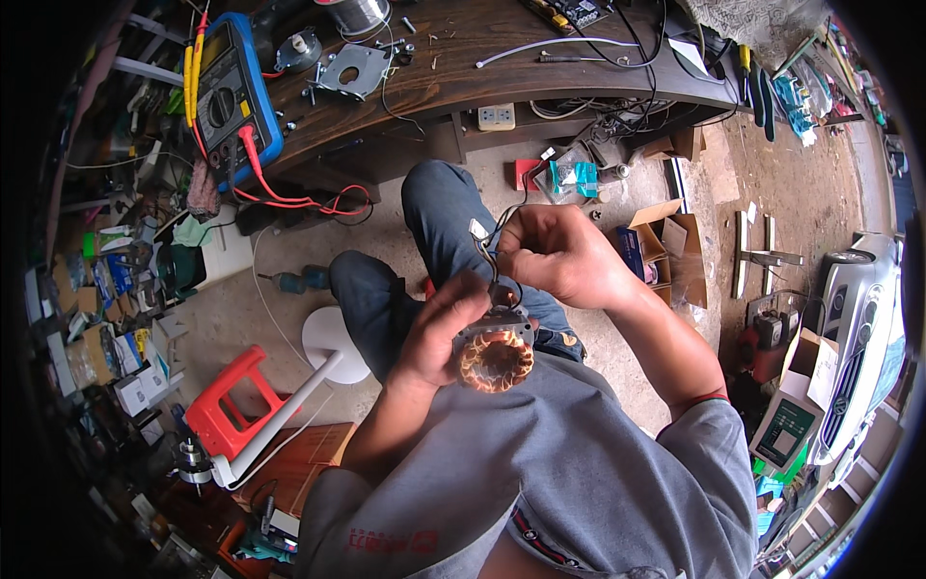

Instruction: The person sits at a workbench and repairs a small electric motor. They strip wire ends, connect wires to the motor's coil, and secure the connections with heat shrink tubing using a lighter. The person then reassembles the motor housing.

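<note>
A motor stator with copper windings and a metal core is held close to my body, above my lap. My left hand wraps round its left side, thumb toward the top. Several thin wires rise from the stator, with a white connector among them. My right hand is closed in a pinch on these wires just above and right of the stator. The right fingertips are partly hidden behind the hand itself.
Ahead stands a dark wooden workbench with a blue multimeter, a metal plate, screws and a solder spool. A red plastic stool and white-based stand are at left. Cardboard boxes sit at right, a car beyond.
</note>
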The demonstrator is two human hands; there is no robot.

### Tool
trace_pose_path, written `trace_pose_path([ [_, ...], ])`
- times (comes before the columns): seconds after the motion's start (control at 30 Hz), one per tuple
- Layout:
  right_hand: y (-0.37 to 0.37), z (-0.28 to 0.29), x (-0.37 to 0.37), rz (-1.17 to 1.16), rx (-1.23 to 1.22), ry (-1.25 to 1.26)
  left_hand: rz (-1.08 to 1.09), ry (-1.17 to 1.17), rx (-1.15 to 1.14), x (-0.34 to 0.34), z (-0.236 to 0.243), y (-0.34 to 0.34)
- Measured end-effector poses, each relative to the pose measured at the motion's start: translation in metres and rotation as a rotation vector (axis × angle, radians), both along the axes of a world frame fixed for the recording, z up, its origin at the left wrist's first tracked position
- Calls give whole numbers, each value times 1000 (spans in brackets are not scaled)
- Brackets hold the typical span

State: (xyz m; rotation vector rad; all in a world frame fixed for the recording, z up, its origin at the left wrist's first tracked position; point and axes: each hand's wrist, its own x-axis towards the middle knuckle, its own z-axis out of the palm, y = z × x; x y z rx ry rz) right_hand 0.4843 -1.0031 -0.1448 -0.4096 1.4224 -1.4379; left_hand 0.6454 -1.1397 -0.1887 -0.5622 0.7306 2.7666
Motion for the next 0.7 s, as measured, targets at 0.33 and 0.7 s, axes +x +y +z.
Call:
trace_pose_path([
  [0.33,-4,1,4,-19,68,99,-12,-76,-1,3,0,2],
  [0.7,-6,-2,7,35,13,-43,-75,47,-88,4,-4,2],
])
